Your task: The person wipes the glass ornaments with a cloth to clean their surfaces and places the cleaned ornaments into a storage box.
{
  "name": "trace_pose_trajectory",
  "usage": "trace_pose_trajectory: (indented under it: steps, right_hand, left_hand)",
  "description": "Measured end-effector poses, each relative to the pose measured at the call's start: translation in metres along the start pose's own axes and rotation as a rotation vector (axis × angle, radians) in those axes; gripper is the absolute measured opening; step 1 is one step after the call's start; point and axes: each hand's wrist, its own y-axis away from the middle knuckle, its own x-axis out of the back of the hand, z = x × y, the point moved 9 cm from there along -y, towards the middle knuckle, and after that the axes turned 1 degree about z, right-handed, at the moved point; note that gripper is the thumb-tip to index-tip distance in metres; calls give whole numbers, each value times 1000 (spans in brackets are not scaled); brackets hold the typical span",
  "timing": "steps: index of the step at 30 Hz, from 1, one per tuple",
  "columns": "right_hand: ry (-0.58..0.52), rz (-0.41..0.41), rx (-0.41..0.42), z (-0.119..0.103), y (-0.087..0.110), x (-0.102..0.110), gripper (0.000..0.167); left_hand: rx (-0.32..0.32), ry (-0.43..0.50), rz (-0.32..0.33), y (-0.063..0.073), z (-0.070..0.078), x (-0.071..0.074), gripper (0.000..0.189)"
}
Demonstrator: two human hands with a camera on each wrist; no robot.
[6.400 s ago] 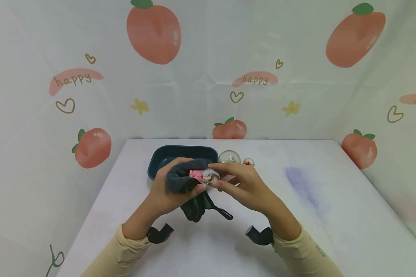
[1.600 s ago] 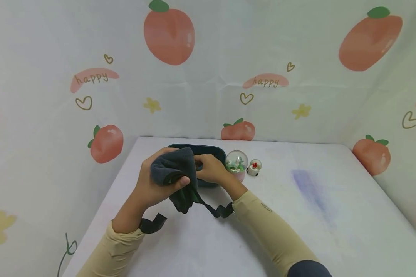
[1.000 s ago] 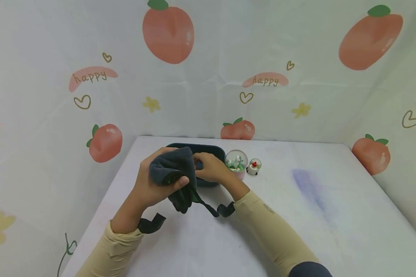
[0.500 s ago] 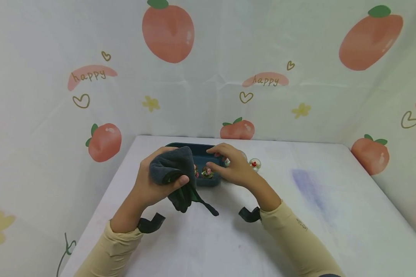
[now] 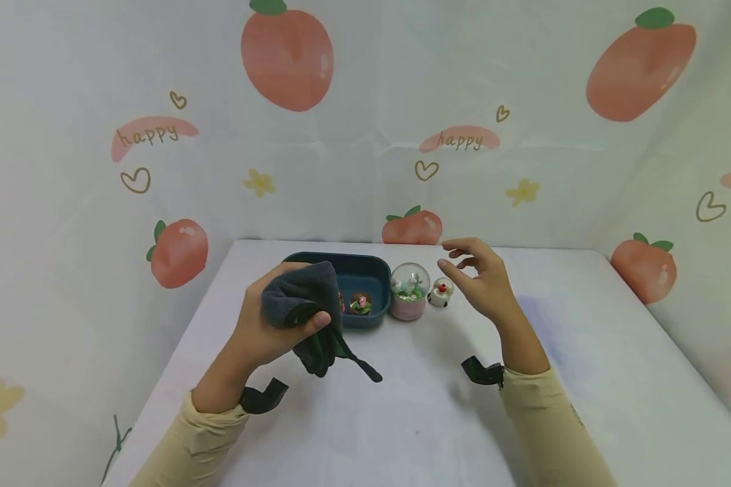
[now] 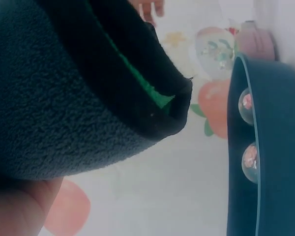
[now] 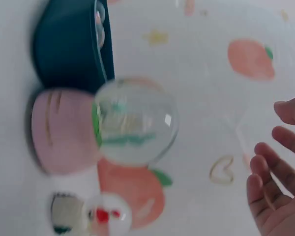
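Note:
My left hand (image 5: 258,335) grips a bunched dark grey-green cloth (image 5: 304,294), thumb across its front and a dark loop dangling. In the left wrist view the thick folded cloth (image 6: 54,108) shows a bright green lining. My right hand (image 5: 484,284) is raised at the right, fingers apart and relaxed, holding nothing. To its left stand a small snow globe (image 5: 440,294) with a red figure and a larger snow globe (image 5: 408,309) on a pink base. Behind the cloth, a dark teal bin (image 5: 368,320) contains two small glass globes (image 6: 250,162) with pink figures.
The bin stands at the back of the white table (image 5: 402,419), its right end close beside the larger snow globe. A pale curtain (image 5: 341,169) printed with peaches hangs behind and along the sides. Dark curved mounts (image 5: 264,397) stick out from both wrists.
My right hand has come out of the bin and moved right, past the snow globes. The small globe with pink, held against the cloth earlier, is out of both hands. The left hand keeps the cloth.

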Motion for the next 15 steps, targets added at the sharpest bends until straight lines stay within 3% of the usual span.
trace_pose_trajectory:
  steps: [9,15]
  right_hand:
    - [93,-88,-227,55,8,9,38]
    - [113,-232,-385,94,22,2,52]
  left_hand:
    - [19,19,-16,2,-3,-5,65]
    - [42,25,-33,2,-5,-8,68]
